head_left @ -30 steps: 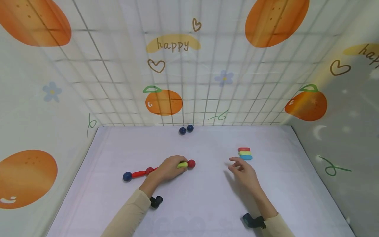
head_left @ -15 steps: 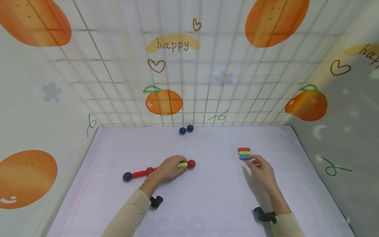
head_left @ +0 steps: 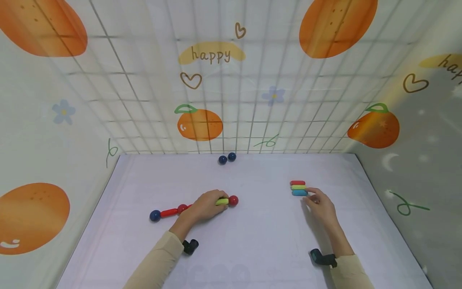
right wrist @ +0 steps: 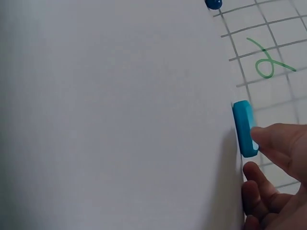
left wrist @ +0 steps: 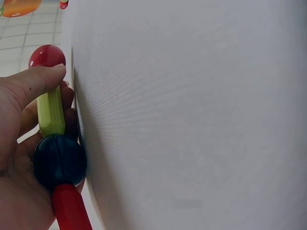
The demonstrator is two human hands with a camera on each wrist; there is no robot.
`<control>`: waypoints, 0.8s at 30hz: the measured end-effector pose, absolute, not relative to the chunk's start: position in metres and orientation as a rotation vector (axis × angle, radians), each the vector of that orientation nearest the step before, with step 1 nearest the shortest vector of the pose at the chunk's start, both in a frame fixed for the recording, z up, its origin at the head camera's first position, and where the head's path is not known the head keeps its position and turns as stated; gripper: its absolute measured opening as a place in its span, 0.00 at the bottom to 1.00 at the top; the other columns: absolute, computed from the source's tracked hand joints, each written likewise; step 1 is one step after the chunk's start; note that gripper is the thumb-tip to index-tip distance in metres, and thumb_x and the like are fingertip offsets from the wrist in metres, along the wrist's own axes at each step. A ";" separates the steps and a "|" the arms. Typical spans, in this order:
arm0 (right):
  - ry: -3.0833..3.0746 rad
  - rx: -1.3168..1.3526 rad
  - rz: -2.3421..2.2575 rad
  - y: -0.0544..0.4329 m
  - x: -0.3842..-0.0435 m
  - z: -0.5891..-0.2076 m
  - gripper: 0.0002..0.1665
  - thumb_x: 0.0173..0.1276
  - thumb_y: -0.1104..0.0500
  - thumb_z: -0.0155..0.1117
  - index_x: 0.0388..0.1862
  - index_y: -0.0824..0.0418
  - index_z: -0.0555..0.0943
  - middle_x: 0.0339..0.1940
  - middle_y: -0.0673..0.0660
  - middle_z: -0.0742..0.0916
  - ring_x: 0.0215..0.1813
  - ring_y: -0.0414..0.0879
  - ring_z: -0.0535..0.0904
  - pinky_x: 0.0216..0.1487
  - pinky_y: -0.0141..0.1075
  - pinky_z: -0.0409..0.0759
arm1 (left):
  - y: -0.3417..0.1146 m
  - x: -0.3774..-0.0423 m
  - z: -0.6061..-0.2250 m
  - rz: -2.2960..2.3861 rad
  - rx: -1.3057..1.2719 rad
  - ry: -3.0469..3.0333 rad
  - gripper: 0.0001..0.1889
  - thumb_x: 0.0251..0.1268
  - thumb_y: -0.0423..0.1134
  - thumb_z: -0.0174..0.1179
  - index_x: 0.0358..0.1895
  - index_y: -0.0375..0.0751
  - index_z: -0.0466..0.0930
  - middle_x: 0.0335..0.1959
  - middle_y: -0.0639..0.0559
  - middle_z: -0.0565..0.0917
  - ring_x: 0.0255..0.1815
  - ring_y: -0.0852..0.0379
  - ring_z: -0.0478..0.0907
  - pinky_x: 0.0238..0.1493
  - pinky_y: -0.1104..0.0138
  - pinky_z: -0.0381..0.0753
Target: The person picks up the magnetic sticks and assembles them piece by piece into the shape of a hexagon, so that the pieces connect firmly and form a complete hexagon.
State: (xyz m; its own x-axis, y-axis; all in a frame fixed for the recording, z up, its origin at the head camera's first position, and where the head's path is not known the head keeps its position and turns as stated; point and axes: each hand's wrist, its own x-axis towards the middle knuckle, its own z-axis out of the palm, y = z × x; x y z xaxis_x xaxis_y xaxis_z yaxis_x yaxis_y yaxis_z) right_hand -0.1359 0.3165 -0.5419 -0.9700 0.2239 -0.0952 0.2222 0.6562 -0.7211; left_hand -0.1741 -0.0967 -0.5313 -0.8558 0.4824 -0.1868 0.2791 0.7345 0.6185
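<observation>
A chain of toy rods and balls lies on the left half of the white table. From left it shows a blue ball (head_left: 155, 216), a red rod (head_left: 169, 212), a red ball (head_left: 182, 208), and a red end ball (head_left: 233, 200). My left hand (head_left: 207, 206) covers its middle, gripping the yellow-green rod (left wrist: 51, 112); another blue ball (left wrist: 60, 162) sits against the palm. To the right, my right hand (head_left: 322, 205) has its index finger and thumb around the right end of a blue rod (head_left: 299, 193). Its other fingers lie apart from that rod (right wrist: 243, 128).
Beyond the blue rod lie a yellow-green rod (head_left: 297, 187) and a red rod (head_left: 297, 182), side by side. Two dark blue balls (head_left: 222, 159) rest at the table's back edge, before a curtain-like backdrop (head_left: 249, 92) printed with oranges. Backdrop walls flank both sides.
My right hand has moved right, from left of the three loose rods to the blue rod's right end, its index finger sliding back slightly in the last half second. My left hand stays put.
</observation>
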 end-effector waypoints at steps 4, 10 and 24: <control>-2.847 -0.388 1.245 0.316 -0.136 -0.542 0.20 0.74 0.58 0.61 0.62 0.60 0.75 0.51 0.68 0.82 0.51 0.61 0.77 0.47 0.50 0.80 | -0.096 -0.174 -0.531 0.842 0.587 2.604 0.20 0.67 0.47 0.66 0.60 0.50 0.79 0.51 0.59 0.79 0.48 0.57 0.74 0.54 0.59 0.76; -2.859 -0.382 1.219 0.315 -0.138 -0.542 0.18 0.73 0.58 0.61 0.60 0.60 0.76 0.51 0.67 0.83 0.51 0.61 0.78 0.48 0.51 0.80 | -0.097 -0.174 -0.529 0.841 0.579 2.604 0.20 0.67 0.47 0.66 0.60 0.51 0.79 0.51 0.59 0.79 0.49 0.57 0.74 0.55 0.58 0.76; -2.886 -0.353 1.139 0.311 -0.138 -0.544 0.17 0.73 0.58 0.63 0.57 0.62 0.79 0.48 0.65 0.83 0.47 0.57 0.76 0.42 0.42 0.79 | -0.096 -0.174 -0.528 0.853 0.583 2.595 0.20 0.67 0.48 0.67 0.60 0.51 0.79 0.51 0.59 0.79 0.49 0.56 0.73 0.55 0.58 0.76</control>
State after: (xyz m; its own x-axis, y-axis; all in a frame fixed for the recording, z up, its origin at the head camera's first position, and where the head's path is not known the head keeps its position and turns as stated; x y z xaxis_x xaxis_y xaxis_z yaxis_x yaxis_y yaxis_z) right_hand -0.1376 0.3106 -0.5437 -0.9743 0.2160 -0.0644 0.2018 0.7085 -0.6763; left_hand -0.1735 -0.0961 -0.5281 -0.8553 0.4805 -0.1935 0.2720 0.7345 0.6217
